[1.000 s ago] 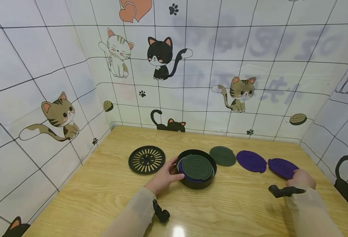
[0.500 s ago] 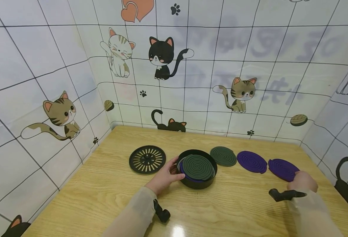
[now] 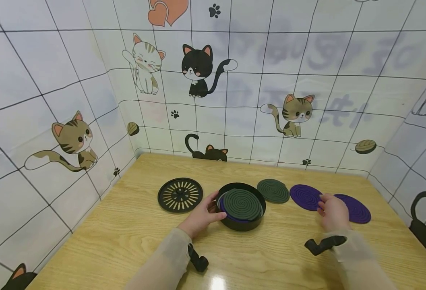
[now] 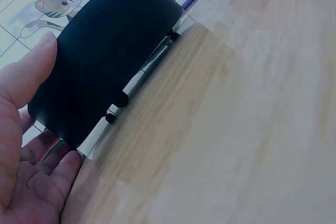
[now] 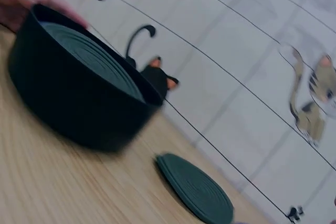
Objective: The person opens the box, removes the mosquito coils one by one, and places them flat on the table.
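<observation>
We find that the right hand hides the left part of the outer purple mosquito coil and the right edge of the inner purple mosquito coil. Inside the round black tin, a green mosquito coil lies on top; only a purple rim shows beneath it, so we cannot count the layers. In the left wrist view the tin is nearly black, and we cannot identify the small dark knobs along its lower outline. Both beige sleeves are cut off below.

The light wood-grain table carries a slotted black lid left of the tin and a loose green mosquito coil to its right, followed by the two purple ones. A sheet printed with a grid and cartoon cats encloses the table.

The left hand grasps the tin's left side, thumb toward the near wall. The right hand is palm down, fingers loosely bent and holding nothing, fingertips at the inner purple coil's edge; we cannot tell whether they touch it.
</observation>
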Tool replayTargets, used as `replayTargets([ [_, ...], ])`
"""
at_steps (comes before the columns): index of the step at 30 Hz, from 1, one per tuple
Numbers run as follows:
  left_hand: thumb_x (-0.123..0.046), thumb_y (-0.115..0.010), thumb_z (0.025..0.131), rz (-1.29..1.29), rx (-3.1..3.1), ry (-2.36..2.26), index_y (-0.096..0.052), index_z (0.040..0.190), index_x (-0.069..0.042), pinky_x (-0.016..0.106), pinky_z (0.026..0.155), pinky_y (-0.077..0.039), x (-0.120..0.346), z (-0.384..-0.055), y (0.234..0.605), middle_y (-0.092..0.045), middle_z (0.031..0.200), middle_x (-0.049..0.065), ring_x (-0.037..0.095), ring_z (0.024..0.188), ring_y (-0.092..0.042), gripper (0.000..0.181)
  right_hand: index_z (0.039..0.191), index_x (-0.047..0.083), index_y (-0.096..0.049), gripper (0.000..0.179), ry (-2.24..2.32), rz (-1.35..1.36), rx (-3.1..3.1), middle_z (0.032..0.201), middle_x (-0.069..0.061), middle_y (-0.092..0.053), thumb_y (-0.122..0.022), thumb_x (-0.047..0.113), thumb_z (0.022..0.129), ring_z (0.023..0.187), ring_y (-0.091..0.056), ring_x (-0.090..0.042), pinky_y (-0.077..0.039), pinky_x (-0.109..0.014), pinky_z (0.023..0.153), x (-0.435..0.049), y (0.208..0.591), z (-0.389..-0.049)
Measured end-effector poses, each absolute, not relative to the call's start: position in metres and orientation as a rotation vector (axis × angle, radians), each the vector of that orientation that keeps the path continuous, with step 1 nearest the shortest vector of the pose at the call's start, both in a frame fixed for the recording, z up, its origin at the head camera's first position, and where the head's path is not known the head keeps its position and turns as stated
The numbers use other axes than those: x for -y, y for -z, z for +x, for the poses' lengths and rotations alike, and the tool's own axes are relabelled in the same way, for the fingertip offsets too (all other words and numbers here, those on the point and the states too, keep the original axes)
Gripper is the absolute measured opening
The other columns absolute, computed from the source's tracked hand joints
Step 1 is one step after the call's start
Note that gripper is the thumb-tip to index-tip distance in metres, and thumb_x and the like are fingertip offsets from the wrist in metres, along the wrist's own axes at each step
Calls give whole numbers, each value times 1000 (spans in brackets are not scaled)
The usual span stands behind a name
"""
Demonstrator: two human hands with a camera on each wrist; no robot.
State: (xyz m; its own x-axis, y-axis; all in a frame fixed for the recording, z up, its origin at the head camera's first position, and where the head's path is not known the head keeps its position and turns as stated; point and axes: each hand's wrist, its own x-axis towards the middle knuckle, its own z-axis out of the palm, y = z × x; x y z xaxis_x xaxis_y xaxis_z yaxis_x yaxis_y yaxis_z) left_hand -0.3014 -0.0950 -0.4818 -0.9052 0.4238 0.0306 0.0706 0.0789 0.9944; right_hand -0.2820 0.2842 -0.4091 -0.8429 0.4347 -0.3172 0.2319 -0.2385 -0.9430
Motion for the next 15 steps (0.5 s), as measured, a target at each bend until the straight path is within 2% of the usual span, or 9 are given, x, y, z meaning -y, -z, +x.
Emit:
replayTargets([
  [1,-25,-74,86,501,-2093,-1904,-19,154,-14,41,110,-33,95,-302,482,-28,154,13,30,139,-32,88,130,22,-48,29,-2280,-815,1775,108,11,-45,-44,22,101,96,-44,-7,-43,-22,86,-274,408,-284],
  [4,-25,-74,86,507,-2089,-1907,-19,154,-14,41,109,-34,95,-302,484,-28,154,13,31,139,-32,88,136,18,-43,34,-2319,-689,1903,116,8,-41,-42,20,102,102,-43,-8,-36,-28,97,-248,407,-286],
  [9,-28,-76,85,504,-2097,-1901,-19,154,-15,40,109,-35,95,-302,484,-29,154,12,29,139,-33,91,143,6,-35,43,-2356,-470,2069,121,1,-41,-42,16,102,105,-42,-14,-32,-36,102,-213,405,-285],
  [15,-28,-76,84,503,-2086,-1908,-19,154,-15,39,109,-35,96,-302,484,-29,154,10,27,139,-33,92,141,-3,-33,43,-2397,-318,2072,142,-16,-31,-43,10,101,132,-31,-33,-29,-39,111,-184,406,-287],
])
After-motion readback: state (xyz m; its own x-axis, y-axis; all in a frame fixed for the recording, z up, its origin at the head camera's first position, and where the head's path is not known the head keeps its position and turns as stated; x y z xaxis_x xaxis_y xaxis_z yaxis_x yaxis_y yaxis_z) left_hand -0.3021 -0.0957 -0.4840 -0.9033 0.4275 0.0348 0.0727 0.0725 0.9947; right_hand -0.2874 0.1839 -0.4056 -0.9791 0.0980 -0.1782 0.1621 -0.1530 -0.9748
